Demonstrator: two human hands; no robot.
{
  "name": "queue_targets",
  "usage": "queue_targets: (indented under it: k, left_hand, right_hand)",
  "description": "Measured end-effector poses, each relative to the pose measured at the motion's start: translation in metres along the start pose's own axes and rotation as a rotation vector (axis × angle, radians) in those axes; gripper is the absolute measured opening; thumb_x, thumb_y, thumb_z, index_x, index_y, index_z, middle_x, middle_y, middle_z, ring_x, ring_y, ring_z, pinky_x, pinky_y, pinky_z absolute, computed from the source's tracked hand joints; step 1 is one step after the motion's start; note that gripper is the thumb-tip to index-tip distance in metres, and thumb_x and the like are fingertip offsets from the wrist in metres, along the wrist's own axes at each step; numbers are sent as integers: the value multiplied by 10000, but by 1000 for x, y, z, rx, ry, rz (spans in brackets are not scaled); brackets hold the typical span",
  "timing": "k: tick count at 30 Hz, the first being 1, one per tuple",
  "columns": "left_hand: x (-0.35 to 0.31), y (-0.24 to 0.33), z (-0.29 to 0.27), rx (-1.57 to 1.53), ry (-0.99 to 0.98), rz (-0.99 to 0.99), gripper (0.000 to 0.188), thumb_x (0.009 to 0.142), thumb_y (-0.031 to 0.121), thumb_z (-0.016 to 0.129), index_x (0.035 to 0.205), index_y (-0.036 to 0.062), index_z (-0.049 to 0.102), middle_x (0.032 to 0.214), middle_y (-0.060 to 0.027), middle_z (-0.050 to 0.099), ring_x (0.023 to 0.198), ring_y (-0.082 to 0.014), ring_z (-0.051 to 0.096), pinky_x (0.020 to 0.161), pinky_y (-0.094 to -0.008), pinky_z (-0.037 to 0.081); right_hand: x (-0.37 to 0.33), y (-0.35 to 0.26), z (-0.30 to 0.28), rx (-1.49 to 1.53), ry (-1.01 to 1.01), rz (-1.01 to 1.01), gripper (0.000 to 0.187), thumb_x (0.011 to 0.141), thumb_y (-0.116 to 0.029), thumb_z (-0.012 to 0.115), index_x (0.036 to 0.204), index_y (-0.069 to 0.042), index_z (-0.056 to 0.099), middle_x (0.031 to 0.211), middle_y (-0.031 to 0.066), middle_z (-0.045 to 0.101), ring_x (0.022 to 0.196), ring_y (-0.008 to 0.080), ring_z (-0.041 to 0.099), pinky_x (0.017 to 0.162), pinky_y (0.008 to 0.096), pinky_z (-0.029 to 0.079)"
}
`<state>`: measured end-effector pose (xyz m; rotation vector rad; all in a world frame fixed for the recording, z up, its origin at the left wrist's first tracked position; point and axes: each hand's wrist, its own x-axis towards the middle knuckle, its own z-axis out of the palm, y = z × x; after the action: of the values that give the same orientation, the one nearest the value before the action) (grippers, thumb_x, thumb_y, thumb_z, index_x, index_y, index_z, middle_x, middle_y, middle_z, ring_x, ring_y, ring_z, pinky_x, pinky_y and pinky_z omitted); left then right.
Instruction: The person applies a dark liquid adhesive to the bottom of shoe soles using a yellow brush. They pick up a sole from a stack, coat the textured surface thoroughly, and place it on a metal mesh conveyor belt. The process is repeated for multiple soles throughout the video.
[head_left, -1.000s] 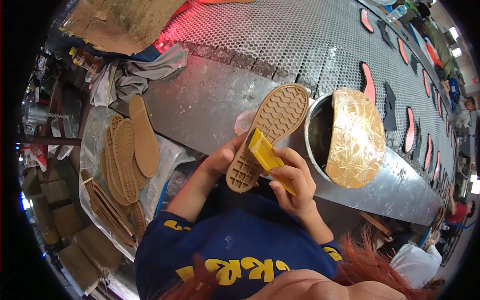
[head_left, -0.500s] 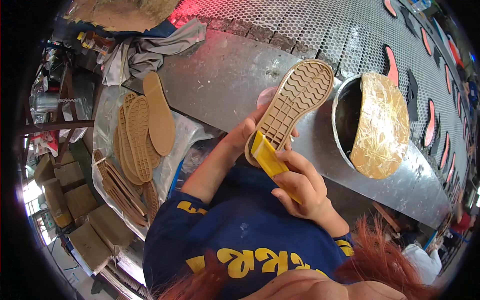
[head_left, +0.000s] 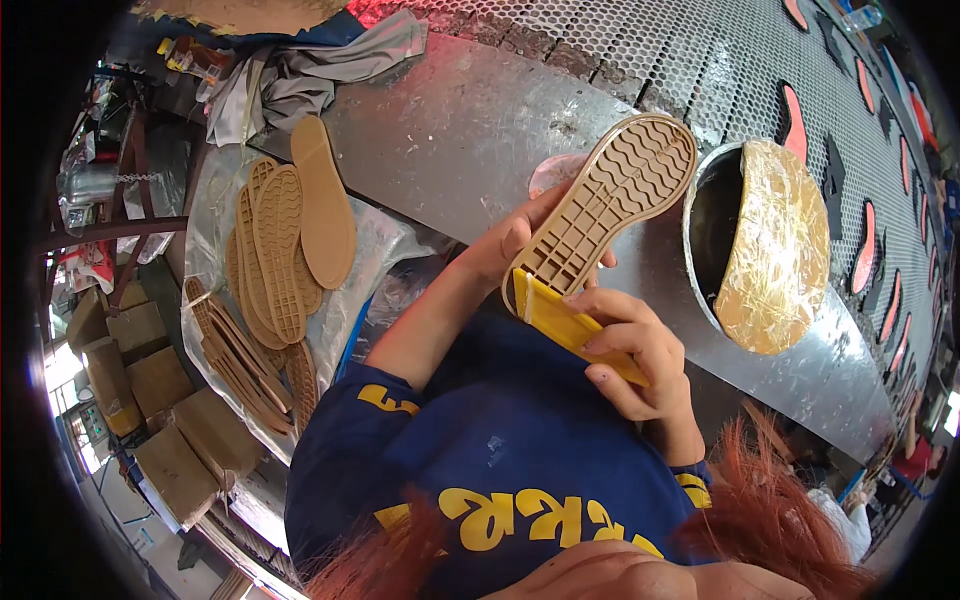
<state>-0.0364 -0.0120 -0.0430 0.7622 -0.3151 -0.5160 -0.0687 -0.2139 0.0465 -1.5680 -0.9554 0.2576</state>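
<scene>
My left hand (head_left: 512, 240) is closed round the left side of a tan shoe sole (head_left: 612, 195). The sole's wavy and gridded tread faces up, and its wide end points to the upper right. Between the fingers and thumb of my right hand (head_left: 640, 350) is a flat yellow tool (head_left: 563, 316) with a pale strip near its end. That end lies against the sole's narrow heel end, covering part of the grid. Some of my left fingers are hidden behind the sole.
Several tan soles (head_left: 277, 250) lie on clear plastic sheeting at left. A round metal pot (head_left: 704, 280), half covered by a tape-wrapped board (head_left: 775, 250), stands right on the metal table (head_left: 430, 130). Pink-topped insole pieces (head_left: 866, 245) lie on the perforated surface beyond. A grey cloth (head_left: 310, 80) is upper left.
The sole and both hands have shifted slightly right in the picture. The yellow tool has turned a little and now shows broader across the heel end.
</scene>
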Motion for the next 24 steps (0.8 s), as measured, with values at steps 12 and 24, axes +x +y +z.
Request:
queue_targets:
  k: [12,24]
  left_hand:
    - [1,4,5,221,64,14,1125,666,871,357,1468,97,202,1247,-126,511,1025,-207,588,849,-365,508]
    - [-3,12,15,161,111,-88,1159,634,881,410,1450,74,243,1275,-127,500,1080,-208,566,871,-332,506]
  right_hand:
    - [8,17,3,565,195,158,121,976,-55,395,1081,-28,341,1193,220,548,949,217,592,782,305,505]
    - [14,33,7,443,312,209,129,997,-121,387,1085,-39,340,1093,189,605,762,119,545,641,221,453]
